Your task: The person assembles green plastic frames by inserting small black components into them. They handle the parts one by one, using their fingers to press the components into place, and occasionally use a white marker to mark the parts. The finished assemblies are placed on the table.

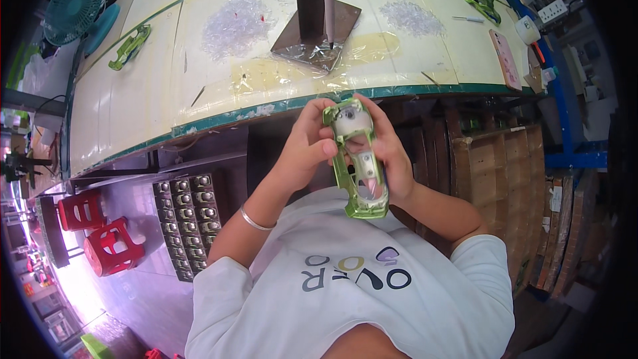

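A shiny green plastic toy car body shell [381, 207] is held up before my chest, just off the table's near edge. Its long frame has window-like openings, and pale inner parts with small round posts show inside. My left hand [307, 149] grips its left side, thumb against the shell near the middle. Wrapped round the right side is my right hand [393, 159], with fingertips at the top end; some of its fingers show through the openings. A silver bangle [256, 222] circles my left wrist.
On the table [159, 90] stand a dark metal post on a plate [345, 20] with a grey-handled pen-like tool [329, 13], clear plastic scraps [236, 26], another green shell [130, 46] and a phone [505, 60]. Below are red stools [113, 247], a filled tray [189, 226] and wooden crates [498, 186].
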The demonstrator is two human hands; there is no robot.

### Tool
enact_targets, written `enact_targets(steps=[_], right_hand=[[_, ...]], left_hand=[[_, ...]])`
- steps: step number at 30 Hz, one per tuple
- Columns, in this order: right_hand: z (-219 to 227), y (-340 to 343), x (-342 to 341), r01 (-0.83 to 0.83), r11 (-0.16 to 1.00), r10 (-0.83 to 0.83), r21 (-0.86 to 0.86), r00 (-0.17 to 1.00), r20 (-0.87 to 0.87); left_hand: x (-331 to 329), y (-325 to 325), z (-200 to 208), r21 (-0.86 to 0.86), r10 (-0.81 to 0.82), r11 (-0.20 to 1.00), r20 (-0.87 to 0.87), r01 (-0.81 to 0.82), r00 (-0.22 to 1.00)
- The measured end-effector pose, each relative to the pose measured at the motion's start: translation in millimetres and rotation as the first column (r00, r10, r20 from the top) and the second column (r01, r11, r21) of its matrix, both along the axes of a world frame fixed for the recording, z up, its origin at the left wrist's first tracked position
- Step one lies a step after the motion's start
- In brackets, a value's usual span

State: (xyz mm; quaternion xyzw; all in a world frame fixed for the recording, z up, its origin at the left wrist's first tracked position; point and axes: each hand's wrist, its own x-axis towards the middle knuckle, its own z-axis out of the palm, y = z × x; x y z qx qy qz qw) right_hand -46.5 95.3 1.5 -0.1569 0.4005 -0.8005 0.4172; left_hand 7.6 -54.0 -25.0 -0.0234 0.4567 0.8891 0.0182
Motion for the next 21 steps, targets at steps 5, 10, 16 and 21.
enact_targets(steps=[5,10,16,21], right_hand=[[-1,-32,-24,0.142,0.982,-0.059,-0.123,0.854,0.517],[21,-46,-37,0.147,0.975,-0.05,-0.165,0.873,0.485],[29,-49,-42,0.1,0.962,0.026,-0.254,0.892,0.452],[30,-48,-42,0.069,0.96,0.046,-0.27,0.916,0.399]], left_hand=[[-18,14,2,0.176,0.148,0.975,-0.038,-0.14,0.988],[-34,3,28,0.235,0.094,0.969,-0.054,-0.079,0.994],[-41,-3,39,0.245,0.113,0.966,-0.103,-0.085,0.988],[-39,-6,46,0.236,0.101,0.969,-0.079,-0.08,0.992]])
